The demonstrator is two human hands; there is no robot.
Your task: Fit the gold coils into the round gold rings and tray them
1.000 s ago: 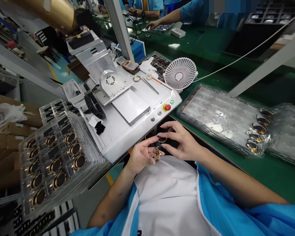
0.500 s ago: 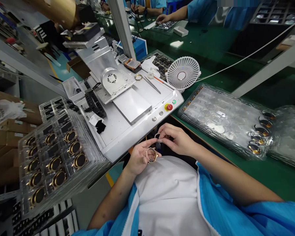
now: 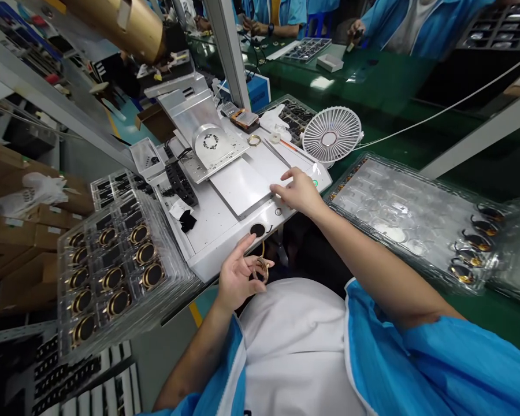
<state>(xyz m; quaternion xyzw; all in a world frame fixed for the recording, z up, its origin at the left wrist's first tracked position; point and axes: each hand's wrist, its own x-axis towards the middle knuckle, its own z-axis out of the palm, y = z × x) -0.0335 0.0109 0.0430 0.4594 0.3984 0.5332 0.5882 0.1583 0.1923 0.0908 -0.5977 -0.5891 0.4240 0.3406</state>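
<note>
My left hand (image 3: 238, 274) is closed on a gold ring-shaped watch case (image 3: 260, 270), held below the front edge of a white machine (image 3: 212, 248). At its fingertips is a black round disc (image 3: 257, 230) with a thin tail; I cannot tell whether the fingers grip it or it rests on the machine's edge. My right hand (image 3: 298, 192) is over the machine's front right corner, fingers apart, with nothing visible in them. It covers some of the buttons. Tweezers (image 3: 277, 153) and a gold ring (image 3: 253, 140) lie beyond it.
Stacked clear trays (image 3: 112, 260) with gold-rimmed watch cases stand at left. On the right, another clear tray (image 3: 390, 202) holds several round parts with dark tails. A white fan (image 3: 331, 136) stands behind the machine, near a metal post (image 3: 229, 52). Co-workers sit across the green table.
My right hand has left my left hand and moved up over the machine. The black disc now shows by my left fingertips. The camera view has shifted slightly.
</note>
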